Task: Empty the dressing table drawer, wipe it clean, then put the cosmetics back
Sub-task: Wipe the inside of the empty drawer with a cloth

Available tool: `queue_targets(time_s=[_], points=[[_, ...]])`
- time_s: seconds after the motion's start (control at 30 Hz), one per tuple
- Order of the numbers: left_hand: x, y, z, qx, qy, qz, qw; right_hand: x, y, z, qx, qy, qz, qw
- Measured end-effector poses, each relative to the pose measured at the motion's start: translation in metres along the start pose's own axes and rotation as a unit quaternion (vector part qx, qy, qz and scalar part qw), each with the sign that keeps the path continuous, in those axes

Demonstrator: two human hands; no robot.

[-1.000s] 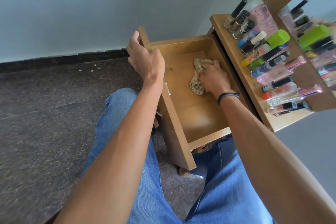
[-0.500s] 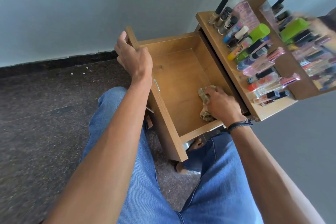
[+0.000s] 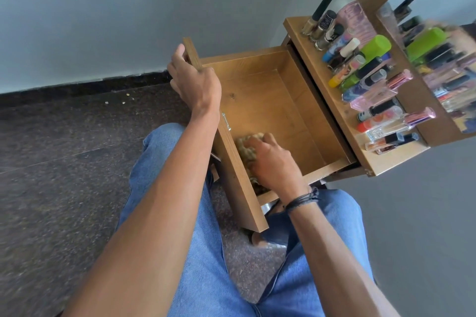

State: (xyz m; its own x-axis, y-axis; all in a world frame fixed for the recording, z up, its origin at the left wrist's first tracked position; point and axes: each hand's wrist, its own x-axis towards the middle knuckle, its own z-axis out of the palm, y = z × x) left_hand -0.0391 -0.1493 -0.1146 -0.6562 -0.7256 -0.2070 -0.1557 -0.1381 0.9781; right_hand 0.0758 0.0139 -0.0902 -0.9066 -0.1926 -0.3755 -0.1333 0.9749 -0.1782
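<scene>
The wooden drawer (image 3: pixel 260 100) is pulled out and holds nothing but a crumpled beige cloth (image 3: pixel 247 147). My right hand (image 3: pixel 274 162) presses that cloth onto the drawer floor in the near corner by the front panel. My left hand (image 3: pixel 195 80) grips the top edge of the drawer front (image 3: pixel 231 162). Several cosmetics (image 3: pixel 360 72), among them tubes, small bottles and a green container, stand in a row on the dressing table top (image 3: pixel 342 121) to the right.
A mirror (image 3: pixel 432 59) in a wooden frame rises behind the cosmetics. My knees in blue jeans (image 3: pixel 206 252) are below the drawer. Dark speckled floor (image 3: pixel 64 162) lies to the left, with a grey wall (image 3: pixel 128 8) behind.
My right hand has dragged the cloth from the back of the drawer to the near side, then over toward the front panel. My left hand keeps its grip on the drawer front.
</scene>
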Motion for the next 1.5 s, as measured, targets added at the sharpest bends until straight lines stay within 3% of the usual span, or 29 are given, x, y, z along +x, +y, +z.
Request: queue_targets(time_s=[0.27,0.83,1.23,1.5], points=[[-0.005,0.006,-0.001,0.017,0.003,0.002,1.0,0.028,-0.012,-0.01,-0.002,-0.004,-0.055,0.998],[-0.019,0.021,-0.007,0.031,0.0,-0.006,1.0,0.116,-0.062,-0.034,-0.025,0.064,-0.046,0.997],[-0.021,0.023,-0.008,0.035,-0.012,0.0,0.999,0.133,-0.043,-0.027,0.041,0.054,-0.051,0.996],[-0.024,0.026,-0.007,0.117,-0.03,0.054,0.991,0.147,-0.006,-0.043,0.063,0.069,-0.011,0.996]])
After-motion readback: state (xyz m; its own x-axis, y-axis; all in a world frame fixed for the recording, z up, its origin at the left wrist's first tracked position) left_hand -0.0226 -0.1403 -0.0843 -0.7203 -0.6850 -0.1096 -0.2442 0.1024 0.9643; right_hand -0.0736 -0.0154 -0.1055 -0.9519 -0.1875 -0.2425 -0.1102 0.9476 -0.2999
